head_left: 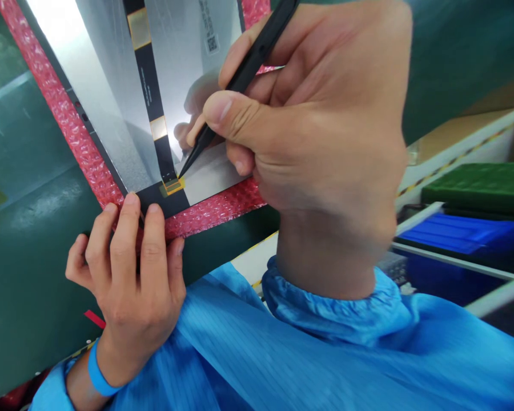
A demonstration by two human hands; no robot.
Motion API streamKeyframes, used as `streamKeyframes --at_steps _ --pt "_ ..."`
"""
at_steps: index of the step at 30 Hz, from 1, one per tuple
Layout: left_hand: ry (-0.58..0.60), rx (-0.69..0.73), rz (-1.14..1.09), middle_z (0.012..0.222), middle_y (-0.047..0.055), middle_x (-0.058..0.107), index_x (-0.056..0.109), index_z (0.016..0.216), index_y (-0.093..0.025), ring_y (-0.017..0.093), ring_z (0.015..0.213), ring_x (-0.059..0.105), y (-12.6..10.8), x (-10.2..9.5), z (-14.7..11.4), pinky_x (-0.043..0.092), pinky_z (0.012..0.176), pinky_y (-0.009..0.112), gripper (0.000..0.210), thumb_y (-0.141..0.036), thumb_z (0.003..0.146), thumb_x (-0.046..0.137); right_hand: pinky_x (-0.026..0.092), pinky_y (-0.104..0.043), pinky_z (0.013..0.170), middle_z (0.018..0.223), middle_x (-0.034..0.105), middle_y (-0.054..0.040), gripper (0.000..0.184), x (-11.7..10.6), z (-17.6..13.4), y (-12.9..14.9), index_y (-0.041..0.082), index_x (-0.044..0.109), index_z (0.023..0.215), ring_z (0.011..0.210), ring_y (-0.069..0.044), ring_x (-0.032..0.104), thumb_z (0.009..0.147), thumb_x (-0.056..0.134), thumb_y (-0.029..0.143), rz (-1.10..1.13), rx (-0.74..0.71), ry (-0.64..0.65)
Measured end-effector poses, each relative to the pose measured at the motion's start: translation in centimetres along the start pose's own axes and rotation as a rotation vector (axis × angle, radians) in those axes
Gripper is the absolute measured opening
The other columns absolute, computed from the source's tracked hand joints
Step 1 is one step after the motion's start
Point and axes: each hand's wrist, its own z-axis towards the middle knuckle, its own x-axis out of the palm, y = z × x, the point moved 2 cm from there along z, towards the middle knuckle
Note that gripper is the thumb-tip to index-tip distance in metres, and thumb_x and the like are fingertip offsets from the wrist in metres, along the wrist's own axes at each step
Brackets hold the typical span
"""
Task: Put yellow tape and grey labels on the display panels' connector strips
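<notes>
Your right hand (325, 125) pinches the black tool (257, 57) between thumb and fingers, its tip at the orange tab (175, 188) where the ribbon (149, 85) ends; whether it touches, you cannot tell from here. The panel (216, 171) lies on pink wrap (79, 142) on the counter (34, 279), just ahead of you. Your left hand (132, 279) has its fingers spread, fingertips at the panel's near corner. Keep them there as a steady brace, hold the tool at a low slant and work lightly, since the ribbon likely creases easily and a sharp tip could scratch. Off to your right are a blue bin (462, 233) and a green box (480, 191); you cannot make out any contents in either
</notes>
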Motion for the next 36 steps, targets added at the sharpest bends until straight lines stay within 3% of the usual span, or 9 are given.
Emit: streamKeyframes --at_steps 5,10,22,25,29,36 --pt "-0.002 0.003 -0.005 0.145 0.025 0.067 0.065 0.144 -0.009 0.042 0.138 0.061 0.0 0.0 0.0 0.041 0.115 0.06 0.051 -0.032 0.099 0.072 0.05 -0.038 0.04 0.07 0.07 0.0009 0.043 -0.3 0.0 -0.4 0.033 0.062 0.063 0.058 -0.025 0.068 0.073 0.097 0.055 0.003 0.01 0.013" --pt "0.01 0.0 0.005 0.145 0.025 0.067 0.065 0.144 -0.008 0.043 0.137 0.06 0.0 0.0 0.1 0.04 0.116 0.06 0.052 -0.036 0.1 0.071 0.057 -0.044 0.05 0.074 0.069 -0.0001 0.036 -0.4 -0.1 -0.4 0.035 0.063 0.066 0.065 -0.029 0.07 0.076 0.095 0.049 0.0 0.015 0.008" --pt "0.026 -0.01 0.008 0.148 0.023 0.065 0.06 0.15 -0.011 0.041 0.139 0.058 -0.1 0.1 0.0 0.037 0.119 0.06 0.057 -0.039 0.1 0.069 0.057 -0.046 0.05 0.073 0.071 -0.0008 0.041 -0.5 0.3 -1.4 0.035 0.061 0.067 0.067 -0.031 0.071 0.071 0.095 0.058 0.012 0.017 -0.009" --pt "0.029 -0.008 0.011 0.147 0.024 0.065 0.061 0.149 -0.011 0.041 0.139 0.058 -0.1 0.0 0.1 0.037 0.119 0.061 0.057 -0.039 0.1 0.069 0.053 -0.044 0.047 0.072 0.072 -0.0001 0.037 -0.4 0.3 -1.5 0.034 0.062 0.067 0.06 -0.028 0.068 0.073 0.095 0.051 -0.003 -0.009 -0.022" --pt "0.038 -0.004 0.015 0.148 0.024 0.064 0.061 0.149 -0.012 0.042 0.139 0.057 -0.1 0.0 0.1 0.037 0.118 0.061 0.057 -0.038 0.099 0.071 0.054 -0.043 0.048 0.07 0.071 0.0013 0.025 -0.4 0.2 -1.2 0.034 0.065 0.067 0.053 -0.024 0.064 0.078 0.087 0.028 -0.002 -0.075 -0.043" --pt "0.066 -0.028 0.033 0.151 0.021 0.058 0.054 0.159 -0.025 0.043 0.14 0.053 -0.3 0.2 0.1 0.032 0.118 0.063 0.064 -0.048 0.101 0.068 0.053 -0.041 0.047 0.072 0.072 0.0019 0.027 -0.5 0.2 -1.3 0.034 0.066 0.069 0.05 -0.021 0.061 0.078 0.091 0.033 -0.006 -0.095 -0.031"
